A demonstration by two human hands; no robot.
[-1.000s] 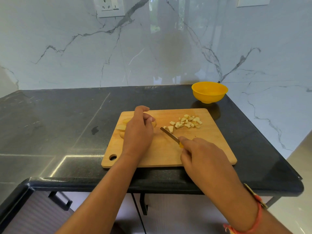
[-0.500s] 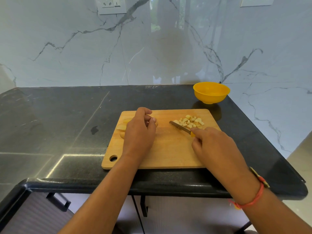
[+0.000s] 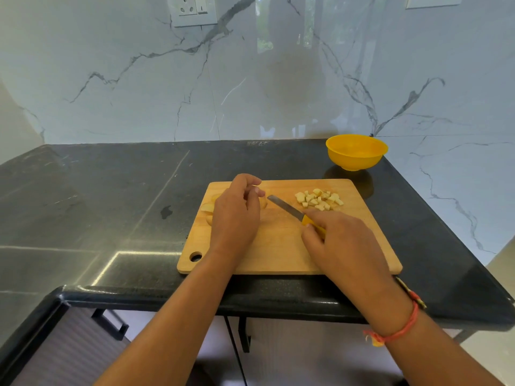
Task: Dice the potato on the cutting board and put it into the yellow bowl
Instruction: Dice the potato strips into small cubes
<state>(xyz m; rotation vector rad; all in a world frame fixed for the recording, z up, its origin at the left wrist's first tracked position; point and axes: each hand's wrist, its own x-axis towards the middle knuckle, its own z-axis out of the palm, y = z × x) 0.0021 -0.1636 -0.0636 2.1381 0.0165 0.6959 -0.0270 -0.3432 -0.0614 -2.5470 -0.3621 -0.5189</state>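
At the centre of the frame the left hand (image 3: pixel 235 215) curls loosely over the uncut potato pieces (image 3: pixel 207 208) on the left part of the cutting board (image 3: pixel 278 246); whether it presses them I cannot tell. The right hand (image 3: pixel 342 243) is closed around the yellow handle of the knife (image 3: pixel 285 207), blade pointing up-left toward the potato. A pile of diced cubes (image 3: pixel 319 200) lies on the board's upper right, and the yellow bowl (image 3: pixel 356 151) stands beyond it, seemingly empty. To cut well, keep fingertips tucked back, steady the piece flat side down, and slice evenly.
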